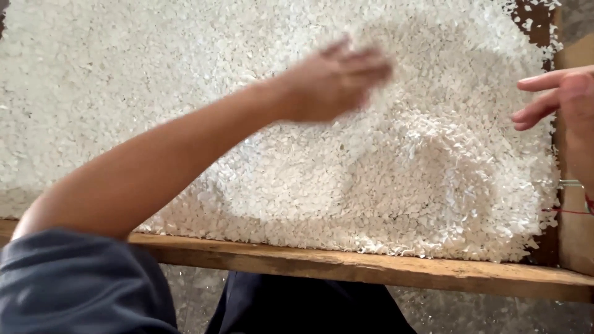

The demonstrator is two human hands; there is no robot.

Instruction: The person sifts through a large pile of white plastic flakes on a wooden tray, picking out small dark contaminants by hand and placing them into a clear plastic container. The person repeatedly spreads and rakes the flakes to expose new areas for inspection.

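The left hand [334, 80] sits a little above the middle of the frame, blurred, its fingers loosely spread and pointing toward the upper right. It grips nothing that can be made out; whether the fingertips touch the grains below or pass just over them cannot be told through the blur. Its bare forearm runs down and to the left, ending at a dark blue sleeve [74, 284] in the lower left corner.

Under and around the hand lies a wide bed of white flaked grains [383, 185], filling almost the whole frame from the upper left to the right side. Right of centre the grains are heaped and ridged into uneven mounds; toward the upper left they lie flatter and finer.

The right hand [560, 99] comes in at the right edge, open, fingers stretched toward the left and holding nothing, its fingertips over the right margin of the grains. Thin red and green threads [572, 198] circle its wrist lower on the right edge.

A wooden frame [371, 266] borders the grains, one plank slanting across the lower part of the picture, another up the right side. Below the plank, dark trousers [309, 309] and a grey floor [495, 315] strewn with stray flakes
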